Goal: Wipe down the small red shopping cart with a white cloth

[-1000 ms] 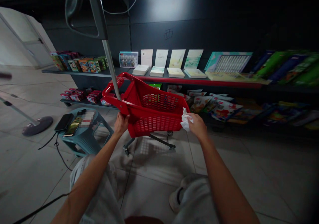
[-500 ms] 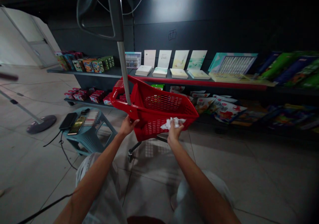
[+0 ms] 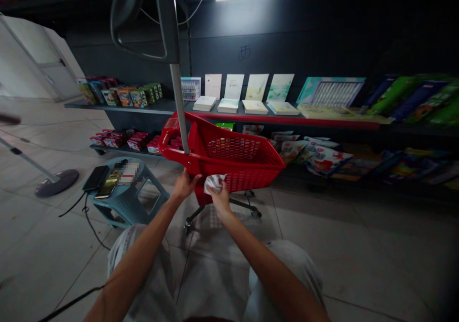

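A red plastic shopping cart (image 3: 247,169) with perforated basket sides stands in front of me, its grey pole (image 3: 179,107) rising to a dark loop handle (image 3: 168,26). My left hand (image 3: 184,187) grips the basket's near left corner, its thumb lying against the red plastic. In my right hand (image 3: 220,197) is a crumpled white cloth (image 3: 214,182), pressed against the near side of the basket toward its left end. Whether the cloth is fabric or paper I cannot tell. The palm-side fingers are partly hidden behind it.
A blue-grey stool (image 3: 127,202) on the left bears a phone (image 3: 107,184), a black device (image 3: 96,177) and cables. Behind the cart runs a shelf (image 3: 229,113) with books and boxes; snack bags (image 3: 324,157) lie below. A round stand base (image 3: 57,182) sits at far left.
My right hand has slid the white cloth leftward along the basket's side, from near the right end to close by my left hand. The left hand keeps its hold.
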Available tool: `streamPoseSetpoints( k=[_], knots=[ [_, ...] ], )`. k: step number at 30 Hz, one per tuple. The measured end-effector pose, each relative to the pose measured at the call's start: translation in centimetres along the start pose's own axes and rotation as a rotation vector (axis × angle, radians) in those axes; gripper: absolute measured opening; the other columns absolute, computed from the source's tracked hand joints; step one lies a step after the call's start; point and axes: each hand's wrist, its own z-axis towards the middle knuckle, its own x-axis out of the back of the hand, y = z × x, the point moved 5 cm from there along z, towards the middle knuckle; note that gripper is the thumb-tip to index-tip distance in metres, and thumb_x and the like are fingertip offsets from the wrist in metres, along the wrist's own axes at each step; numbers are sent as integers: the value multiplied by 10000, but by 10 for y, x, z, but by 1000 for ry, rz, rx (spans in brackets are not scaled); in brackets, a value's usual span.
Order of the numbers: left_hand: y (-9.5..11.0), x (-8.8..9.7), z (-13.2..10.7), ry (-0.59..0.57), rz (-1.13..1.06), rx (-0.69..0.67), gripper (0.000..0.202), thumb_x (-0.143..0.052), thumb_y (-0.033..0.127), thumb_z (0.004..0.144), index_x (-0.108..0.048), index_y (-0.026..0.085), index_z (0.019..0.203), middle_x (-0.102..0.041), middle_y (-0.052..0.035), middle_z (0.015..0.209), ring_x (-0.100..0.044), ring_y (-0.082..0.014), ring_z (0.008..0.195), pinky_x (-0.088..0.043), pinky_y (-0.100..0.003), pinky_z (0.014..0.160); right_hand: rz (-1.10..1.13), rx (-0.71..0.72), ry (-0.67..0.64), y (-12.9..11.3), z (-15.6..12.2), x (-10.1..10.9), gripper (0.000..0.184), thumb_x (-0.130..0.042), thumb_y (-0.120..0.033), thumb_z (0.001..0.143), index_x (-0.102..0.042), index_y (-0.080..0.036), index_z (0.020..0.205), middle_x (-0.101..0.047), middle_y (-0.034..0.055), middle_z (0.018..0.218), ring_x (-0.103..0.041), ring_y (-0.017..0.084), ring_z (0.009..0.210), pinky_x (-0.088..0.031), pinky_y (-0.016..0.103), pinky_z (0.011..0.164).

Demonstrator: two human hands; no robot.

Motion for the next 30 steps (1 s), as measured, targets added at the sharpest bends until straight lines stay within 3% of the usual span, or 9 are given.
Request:
streamPoseSetpoints(
  k=[4, 8, 12, 15, 18, 22, 25, 27, 30],
  knots=[
    [-7, 1, 2, -5, -3, 5, 541, -634, 572, 933, -529, 211, 1323, -776, -108, 1059, -755, -277, 934, -568, -351, 812, 202, -185, 42, -15, 19, 36, 614, -896, -380, 584, -603, -227, 1101, -747, 32, 1041, -729, 197, 901, -619, 332, 769],
    [-11, 2, 5, -1, 20, 5, 569, -623, 601, 929, -528, 213, 1334, -771, -108, 1050, -750, -276, 917, -562, -352, 810, 192, -38, 329, -49, 56, 129, 617, -899, -361, 538, -601, -213, 1058, -728, 37, 1079, -728, 191, 901, -627, 290, 720],
    [-9, 4, 8, 4, 7, -1, 560, -618, 582, 939, -520, 208, 1342, -761, -130, 1118, -745, -282, 963, -561, -361, 836, 105, 66, 744, -77, 80, 230, 606, -842, -346, 579, -548, -222, 1094, -666, 59, 1211, -711, 202, 997, -638, 293, 702],
    [-7, 4, 9, 4, -27, -1, 528, -632, 544, 942, -521, 213, 1338, -756, -129, 1145, -744, -278, 977, -560, -359, 851, 142, -46, 865, -75, 86, 255, 550, -808, -331, 632, -498, -244, 1078, -653, 44, 1187, -711, 186, 967, -633, 280, 652],
    [-5, 0, 7, 16, -60, 1, 524, -638, 519, 945, -510, 208, 1346, -755, -129, 1151, -745, -273, 966, -561, -359, 848, 189, -118, 721, -52, 84, 214, 477, -804, -333, 666, -507, -252, 1031, -683, -13, 992, -715, 149, 806, -628, 277, 628],
    [-2, -7, 2, 73, -79, 13, 524, -598, 502, 975, -472, 181, 1370, -753, -147, 1158, -749, -273, 982, -562, -358, 850, 251, -171, 475, 3, 50, 102, 470, -839, -274, 622, -564, -238, 1001, -722, -21, 921, -724, 146, 779, -631, 277, 683],
    [0, -13, 0, 82, -55, 28, 546, -598, 511, 975, -456, 172, 1378, -750, -161, 1153, -750, -284, 999, -560, -361, 850, 265, -313, -3, 44, 12, 10, 472, -850, -297, 610, -604, -225, 1007, -738, -5, 947, -725, 159, 805, -619, 278, 695],
    [1, -16, -1, 106, -35, 43, 540, -591, 517, 976, -452, 170, 1366, -738, -180, 1178, -742, -299, 1049, -559, -371, 862, 259, -336, -80, 58, -7, -21, 493, -861, -316, 605, -611, -218, 1018, -739, 13, 983, -727, 180, 841, -614, 286, 680],
    [1, -20, 1, 150, -25, 67, 499, -561, 522, 988, -457, 170, 1325, -711, -205, 1231, -718, -312, 1127, -555, -389, 897, 242, -339, -87, 64, -15, -34, 495, -858, -308, 608, -617, -216, 1031, -741, 25, 1009, -725, 188, 854, -611, 295, 680]
  ],
)
